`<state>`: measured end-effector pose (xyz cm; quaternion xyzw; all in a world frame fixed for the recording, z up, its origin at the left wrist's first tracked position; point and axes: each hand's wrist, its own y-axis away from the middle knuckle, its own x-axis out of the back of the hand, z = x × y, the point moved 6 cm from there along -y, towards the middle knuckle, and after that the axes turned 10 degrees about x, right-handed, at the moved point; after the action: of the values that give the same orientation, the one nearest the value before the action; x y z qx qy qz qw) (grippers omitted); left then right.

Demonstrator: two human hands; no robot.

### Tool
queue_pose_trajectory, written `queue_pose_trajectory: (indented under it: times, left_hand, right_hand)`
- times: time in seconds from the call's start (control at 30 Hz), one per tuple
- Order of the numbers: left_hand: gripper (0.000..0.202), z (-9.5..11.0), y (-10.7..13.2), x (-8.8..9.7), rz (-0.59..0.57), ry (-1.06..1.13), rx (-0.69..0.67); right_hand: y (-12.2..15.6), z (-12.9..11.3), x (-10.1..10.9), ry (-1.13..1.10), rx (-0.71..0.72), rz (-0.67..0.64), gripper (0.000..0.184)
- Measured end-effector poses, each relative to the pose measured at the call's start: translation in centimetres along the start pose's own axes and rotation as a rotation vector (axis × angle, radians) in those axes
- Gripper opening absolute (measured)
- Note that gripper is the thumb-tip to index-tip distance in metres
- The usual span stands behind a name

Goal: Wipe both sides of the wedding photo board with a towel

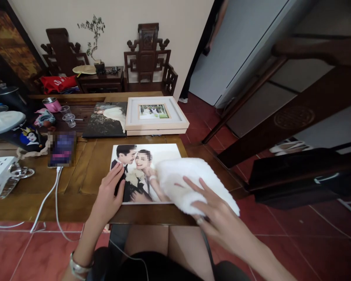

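Observation:
A photo panel [137, 183] of a couple lies flat near the front edge of the wooden table [82, 203]. My left hand [109, 187] rests on the panel's left edge, its fingers stretched out and nothing held. Over the right part of the panel lies a fluffy white cloth [190, 175], which hangs past the panel's right side. My right hand [213, 203] grips the cloth, with a fold of it bunched between thumb and fingers. The cloth hides the panel's lower right corner.
Behind the panel lie a framed picture [175, 113] and a dark photo panel [101, 117]. To the left are a phone [62, 150] on a white cable, a power strip [0, 171], a clear hair claw [13, 179] and a lidded cup [23, 136]. A wooden chair [251, 117] stands right.

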<state>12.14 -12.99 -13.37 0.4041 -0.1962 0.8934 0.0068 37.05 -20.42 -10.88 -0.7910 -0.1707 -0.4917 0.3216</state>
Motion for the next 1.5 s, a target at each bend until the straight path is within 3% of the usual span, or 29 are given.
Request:
queue_pose_trajectory:
  times: [0.17,0.37,0.5,0.63,0.8,0.9,1.0,1.2,1.27,1.33,1.5]
  left_hand:
    - [0.04,0.1,-0.2,0.3,0.002,0.025,0.019]
    - [0.033,0.0,-0.2,0.4,0.005,-0.01,0.012]
    - [0.031,-0.2,-0.2,0.4,0.007,-0.034,0.036]
    - [0.034,0.0,-0.3,0.3,-0.009,0.014,0.012]
    - [0.034,0.2,-0.3,0.2,-0.014,0.045,0.011]
    - [0.034,0.2,-0.3,0.2,-0.018,0.046,0.02]
    - [0.035,0.1,-0.3,0.3,-0.032,0.055,0.041]
    - [0.034,-0.1,-0.5,0.7,-0.077,0.167,0.126]
    - [0.035,-0.1,-0.5,0.7,-0.075,0.162,0.133]
    - [0.037,-0.1,-0.5,0.6,-0.062,0.114,0.126]
    - [0.038,0.0,-0.3,0.2,-0.076,0.022,0.071]
  right_hand:
    - [-6.2,2.2,-1.5,-0.023,-0.076,-0.021,0.033]
    - [-16.9,-0.3,-4.9,-0.177,0.042,-0.159,0.035]
    - [-19.5,-1.2,-5.9,-0.186,0.106,-0.173,0.032]
    - [-17.7,0.8,-5.0,-0.167,0.057,-0.125,0.033]
    - [-13.1,6.3,-1.9,-0.09,-0.086,0.01,0.021]
    - [-10.1,8.1,-0.7,-0.052,-0.132,0.061,0.019]
    - [-6.9,6.3,-0.7,-0.014,-0.078,0.051,0.022]
    - [-1.7,-2.3,-1.0,-0.099,0.112,-0.077,0.03]
    - [-1.3,-3.2,-0.8,-0.138,0.139,-0.103,0.031]
    - [-1.9,-2.2,-0.6,-0.133,0.122,-0.097,0.03]
    - [-6.2,4.2,-0.5,-0.052,0.047,-0.037,0.022]
